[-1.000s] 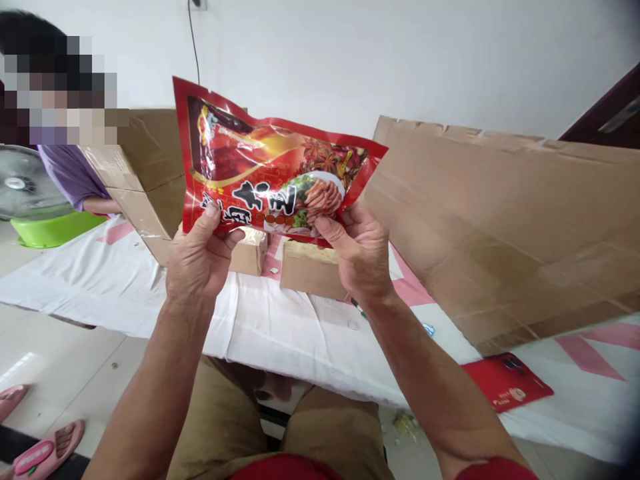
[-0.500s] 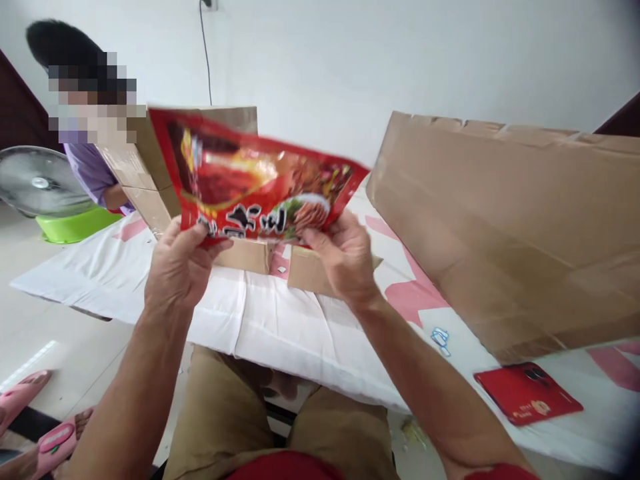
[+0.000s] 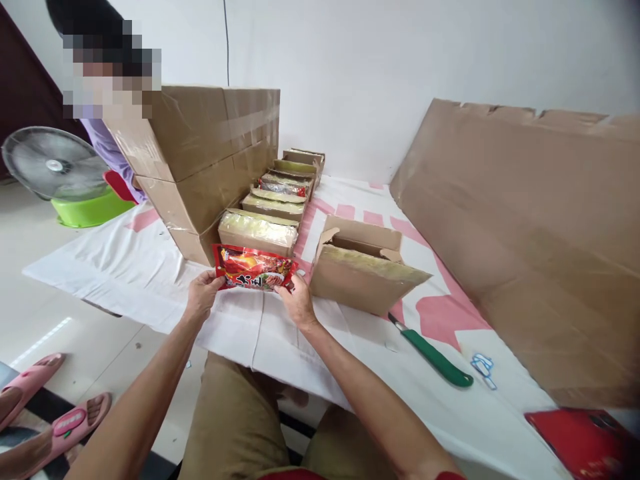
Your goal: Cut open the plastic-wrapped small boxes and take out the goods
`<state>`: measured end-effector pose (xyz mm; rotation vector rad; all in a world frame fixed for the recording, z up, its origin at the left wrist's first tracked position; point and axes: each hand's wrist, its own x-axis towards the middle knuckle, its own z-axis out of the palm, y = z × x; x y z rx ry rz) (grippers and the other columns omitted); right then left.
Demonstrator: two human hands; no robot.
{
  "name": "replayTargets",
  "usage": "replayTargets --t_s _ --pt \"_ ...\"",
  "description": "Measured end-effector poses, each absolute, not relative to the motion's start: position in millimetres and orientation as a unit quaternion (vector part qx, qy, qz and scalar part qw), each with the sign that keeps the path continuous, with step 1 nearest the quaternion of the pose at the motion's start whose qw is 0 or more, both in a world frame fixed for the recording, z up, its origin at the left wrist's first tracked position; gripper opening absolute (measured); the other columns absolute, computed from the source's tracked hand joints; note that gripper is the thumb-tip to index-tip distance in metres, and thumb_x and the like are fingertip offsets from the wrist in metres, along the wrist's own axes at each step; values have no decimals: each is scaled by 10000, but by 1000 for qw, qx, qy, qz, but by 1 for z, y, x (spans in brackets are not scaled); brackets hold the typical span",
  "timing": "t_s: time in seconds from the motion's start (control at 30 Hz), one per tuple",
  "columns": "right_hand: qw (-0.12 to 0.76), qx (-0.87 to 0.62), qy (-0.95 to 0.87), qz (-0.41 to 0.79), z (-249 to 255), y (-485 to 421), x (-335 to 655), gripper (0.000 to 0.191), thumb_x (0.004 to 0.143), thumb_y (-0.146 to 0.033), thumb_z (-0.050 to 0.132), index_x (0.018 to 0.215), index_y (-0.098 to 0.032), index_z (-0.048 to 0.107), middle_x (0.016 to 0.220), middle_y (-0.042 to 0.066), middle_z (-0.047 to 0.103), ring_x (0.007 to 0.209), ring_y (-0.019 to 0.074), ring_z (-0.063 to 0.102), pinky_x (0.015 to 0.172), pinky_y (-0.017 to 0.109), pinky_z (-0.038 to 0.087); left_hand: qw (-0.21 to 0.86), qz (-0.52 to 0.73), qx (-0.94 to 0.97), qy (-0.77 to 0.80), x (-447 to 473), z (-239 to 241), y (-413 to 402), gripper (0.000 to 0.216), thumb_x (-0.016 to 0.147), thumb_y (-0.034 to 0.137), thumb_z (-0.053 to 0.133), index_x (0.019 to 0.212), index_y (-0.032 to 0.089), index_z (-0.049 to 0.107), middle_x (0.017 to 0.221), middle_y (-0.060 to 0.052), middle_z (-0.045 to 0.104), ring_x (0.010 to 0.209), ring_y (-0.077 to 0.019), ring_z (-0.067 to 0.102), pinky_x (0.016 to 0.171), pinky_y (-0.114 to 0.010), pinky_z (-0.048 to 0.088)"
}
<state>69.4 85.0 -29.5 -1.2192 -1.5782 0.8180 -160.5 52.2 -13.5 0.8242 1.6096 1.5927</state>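
Observation:
A red printed food packet (image 3: 253,268) is stretched out level between my two hands, its picture side facing me. My left hand (image 3: 204,293) pinches the left end, and my right hand (image 3: 299,301) grips the lower right corner. Just behind the packet sits a small carton (image 3: 257,233) with a shiny yellowish top. An open cardboard box (image 3: 353,277) stands to the right of my right hand, its flaps up and its inside mostly hidden.
Taped cartons (image 3: 195,133) are stacked at left beside a row of smaller boxes (image 3: 275,203). A green-handled knife (image 3: 435,357), a red phone (image 3: 575,433) and a large cardboard sheet (image 3: 525,233) lie rightward. A person (image 3: 100,133) and a fan (image 3: 55,163) are at left.
Both hands have moved the packet down and away from me, towards the small cartons. The view has shifted, and the knife and the row of boxes now show.

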Motion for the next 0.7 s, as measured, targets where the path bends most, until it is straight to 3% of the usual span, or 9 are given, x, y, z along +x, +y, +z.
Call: replayTargets --t_s 0.2,0.33,0.47,0.57,0.63,0.7 --pt "421 -562 -649 292 -50 111 59 180 759 -301 752 747 -232 586 795 25 688 797 217 587 769 324 460 283 540 338 717 -173 -38 89 138 663 311 691 738 198 666 686 -34 734 754 -236 706 786 -350 549" --pt "396 -578 -655 283 -56 113 59 153 788 -301 728 749 -229 600 799 25 703 776 208 586 762 318 442 236 482 364 762 -177 -44 94 111 687 287 664 757 212 708 726 -51 751 800 -279 715 852 -392 528" --pt "389 -573 -664 282 -55 114 58 141 795 -294 731 758 -228 612 836 36 731 812 213 606 794 324 451 202 447 393 778 -176 -43 87 202 739 305 642 884 204 741 832 -84 783 857 -306 731 884 -420 536" --pt "385 -566 -667 295 -51 116 58 119 792 -285 727 774 -225 625 831 39 740 807 222 621 802 340 473 149 444 406 785 -167 -40 76 418 769 313 637 1150 161 717 1108 -164 778 1113 -365 695 1040 -501 495" --pt "386 -560 -667 304 -47 113 61 109 784 -279 726 825 -216 646 874 54 754 844 236 644 822 358 496 97 452 430 775 -156 -40 66 570 788 313 639 1328 131 637 1335 -217 691 1312 -392 591 1157 -549 408" --pt "390 -552 -668 311 -42 102 68 178 776 -266 728 936 -206 680 982 75 774 922 249 670 861 374 518 45 453 503 734 -143 -43 56 576 815 298 629 1372 154 612 1419 -212 631 1379 -386 537 1199 -562 363"
